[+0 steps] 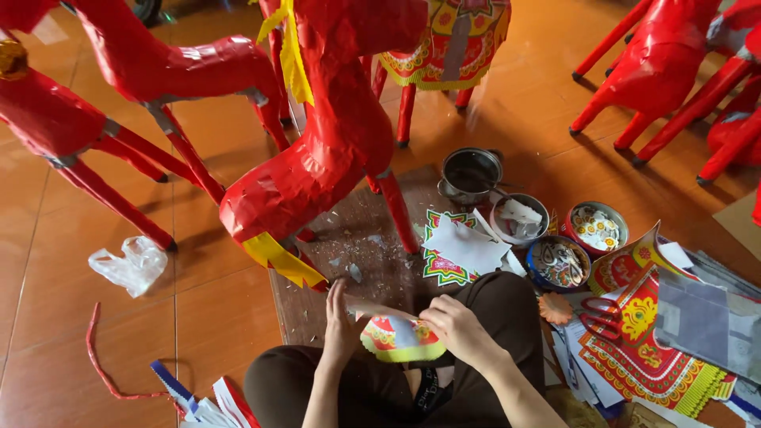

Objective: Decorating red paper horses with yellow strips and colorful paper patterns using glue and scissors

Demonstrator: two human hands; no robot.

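Low centre of frame, my left hand [339,326] and right hand [460,329] both pinch a patterned paper cutout [396,337] — red paper horse [333,135] just above.

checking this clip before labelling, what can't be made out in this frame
Head view:
- Red paper horse: head cut off by the top edge.
- Metal pot: contents too dark to tell.
- Printed paper piece: partly covered by the left hand and right hand.
- Scissors: blades hidden among the papers.

Craft workshop, floor-level. Indicators: red paper-covered horse figures [317,150] standing on glossy orange tiled floor [230,317]; round tins of cut paper ornaments [559,263]; small metal pot [470,174]; stacked printed red-yellow decorative paper sheets [642,341]; paper scraps on wooden board [357,254].
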